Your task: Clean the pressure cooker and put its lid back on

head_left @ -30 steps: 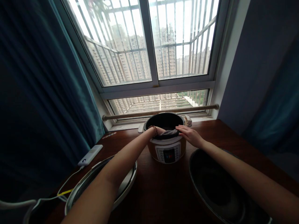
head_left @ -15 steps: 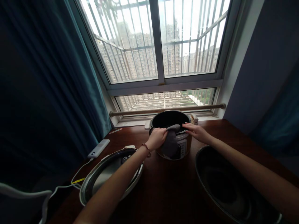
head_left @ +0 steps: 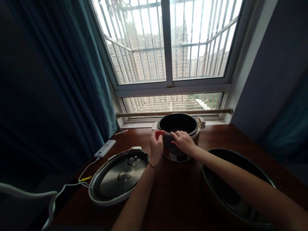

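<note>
A grey cloth [head_left: 169, 140] hangs at the front rim of the electric cooker's body [head_left: 176, 158], which stands by the window with its dark round inside facing up. At the cloth's left end my left hand [head_left: 156, 142] is closed in a pinch, a bracelet on its wrist. My right hand [head_left: 184, 142] bends its fingers over the cloth's right part in front of the rim. The cooker's lid [head_left: 125, 175] lies underside up at the left. A big dark inner pot [head_left: 216, 157] stands at the right, partly behind my right forearm.
A white power bank [head_left: 105, 149] with a cable [head_left: 90, 166] lies on the left of the brown table [head_left: 173, 192]. A yellow strip [head_left: 85, 179] sits near the cable. Behind the table are a rail [head_left: 144, 114], a barred window and a blue curtain [head_left: 72, 80].
My right hand has moved left from beside the rim onto the cloth. My left hand has turned to a pinch at the cloth's left end. The view has shifted slightly.
</note>
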`<state>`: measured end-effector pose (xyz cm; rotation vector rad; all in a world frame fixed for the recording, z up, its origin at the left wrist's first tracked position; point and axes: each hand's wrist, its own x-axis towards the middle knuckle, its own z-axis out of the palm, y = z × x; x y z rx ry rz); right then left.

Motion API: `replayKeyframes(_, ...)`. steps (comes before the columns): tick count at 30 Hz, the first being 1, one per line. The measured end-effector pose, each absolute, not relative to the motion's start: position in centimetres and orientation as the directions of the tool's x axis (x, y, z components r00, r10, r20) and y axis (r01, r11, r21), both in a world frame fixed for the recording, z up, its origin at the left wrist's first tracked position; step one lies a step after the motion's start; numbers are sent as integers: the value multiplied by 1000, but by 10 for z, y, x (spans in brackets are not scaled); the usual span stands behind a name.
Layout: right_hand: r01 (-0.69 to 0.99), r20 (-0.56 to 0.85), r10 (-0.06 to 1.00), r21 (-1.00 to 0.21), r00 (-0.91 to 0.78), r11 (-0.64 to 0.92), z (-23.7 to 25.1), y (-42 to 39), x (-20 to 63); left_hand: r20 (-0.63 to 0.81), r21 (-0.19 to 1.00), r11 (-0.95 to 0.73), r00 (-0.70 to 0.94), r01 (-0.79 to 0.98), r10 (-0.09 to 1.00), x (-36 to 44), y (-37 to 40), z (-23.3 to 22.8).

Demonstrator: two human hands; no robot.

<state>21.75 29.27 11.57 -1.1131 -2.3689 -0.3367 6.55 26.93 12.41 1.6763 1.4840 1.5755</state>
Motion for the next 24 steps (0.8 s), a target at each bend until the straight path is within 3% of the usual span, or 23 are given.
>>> replayKeyframes(4, 691, 507, 570, 73, -647, 719, 118, 296, 243, 620, 634, -451, -64, 628, 782, 77, 267, 112)
replayKeyframes(10, 654, 510, 542, 53, -668, 755, 128, 308, 295, 651, 382, -524, 181, 761, 737, 87, 282, 99)
replayKeyframes(17, 608, 479, 511, 62, -714, 791, 131, 313, 308, 703, 291, -544, 211, 787, 680, 84, 287, 91)
replayKeyframes(21, 674, 562, 545, 32, -622, 738, 120, 302, 290, 722, 226, -513, 211, 828, 659, 94, 281, 97)
replayKeyframes(24, 736, 544, 616, 4, -570, 677, 118, 292, 259, 727, 144, -532, 275, 834, 629, 100, 269, 104)
